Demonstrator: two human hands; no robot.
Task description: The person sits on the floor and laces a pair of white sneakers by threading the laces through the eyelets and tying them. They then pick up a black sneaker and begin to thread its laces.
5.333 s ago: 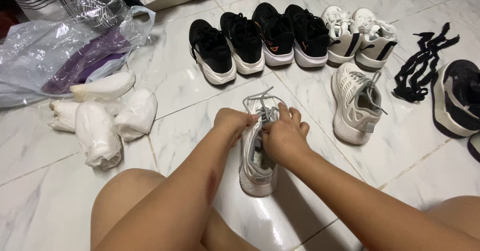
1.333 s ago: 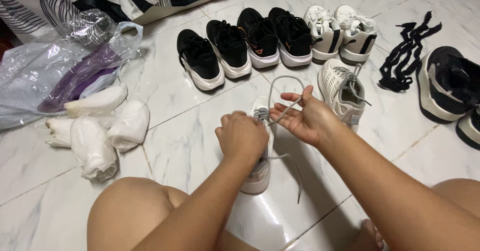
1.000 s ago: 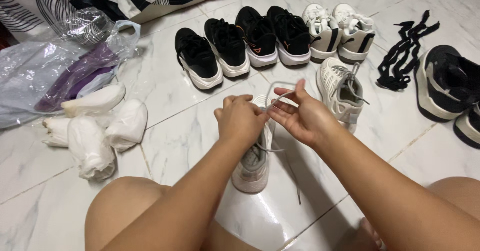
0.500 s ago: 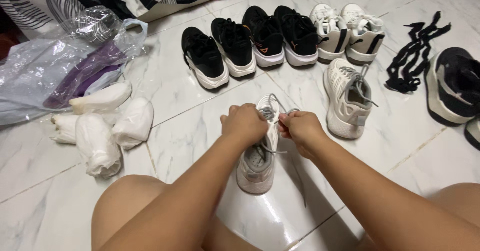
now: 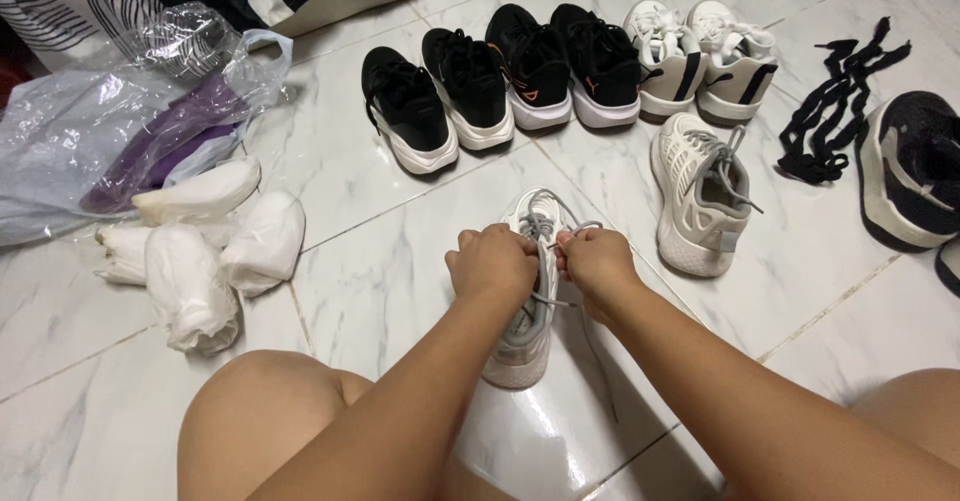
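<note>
A white sneaker (image 5: pixel 520 346) with grey laces (image 5: pixel 540 223) stands on the tiled floor between my knees, toe pointing away from me. My left hand (image 5: pixel 492 264) is closed on the lace at the left of its tongue. My right hand (image 5: pixel 592 259) is closed on the lace at the right. The two fists sit close together over the middle of the shoe and hide much of its upper. A loose lace end (image 5: pixel 596 366) trails down the floor at the shoe's right.
The matching white sneaker (image 5: pixel 703 193) lies to the right. Several black shoes (image 5: pixel 470 86) and white shoes (image 5: pixel 700 56) line the back. Black laces (image 5: pixel 830 111) and a dark shoe (image 5: pixel 915 181) are far right. Wrapped white bundles (image 5: pixel 200 246) and a plastic bag (image 5: pixel 130 121) lie left.
My right hand, open with the lace looped over it a second ago, has closed on the lace and come down beside my left hand over the shoe.
</note>
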